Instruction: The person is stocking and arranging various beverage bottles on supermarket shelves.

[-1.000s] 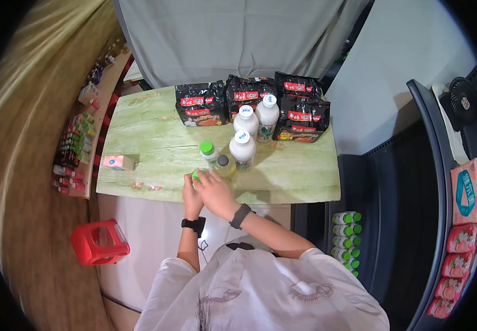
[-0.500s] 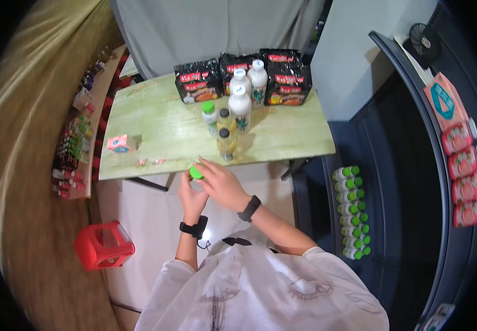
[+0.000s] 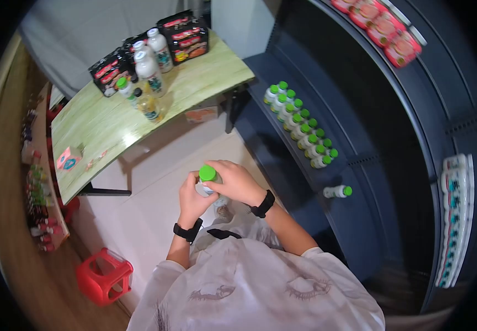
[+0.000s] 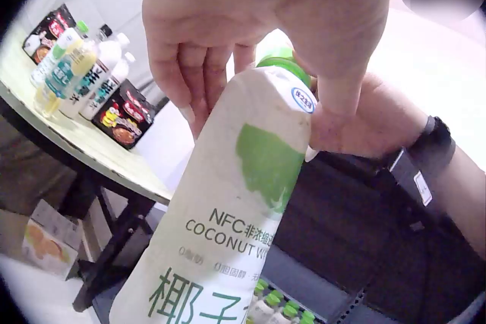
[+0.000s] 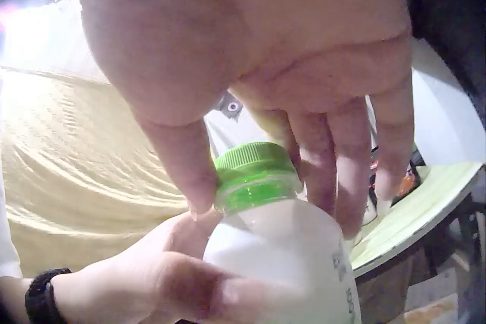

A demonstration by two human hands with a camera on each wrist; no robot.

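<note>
White plastic bottle [image 4: 228, 210], smooth and rounded, with ribbed green cap [image 5: 254, 168], is held cap-up before the chest, well apart from the wood-grain table [image 3: 100, 118]. Its body is clasped by the left grip [image 3: 190, 198]; the neck under the cap is pinched by the right grip [image 3: 238, 182]. Green-capped bottles [image 3: 302, 127] are lined on the dark shelf [image 3: 360, 165].

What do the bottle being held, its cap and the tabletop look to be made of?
Bottle: likely plastic, opaque white, smooth with a soft sheen and printed text. Cap: green plastic, ribbed sides, moulded ring below. Table: pale green wood-grain top, matte; laminate or painted wood, cannot tell.
</note>
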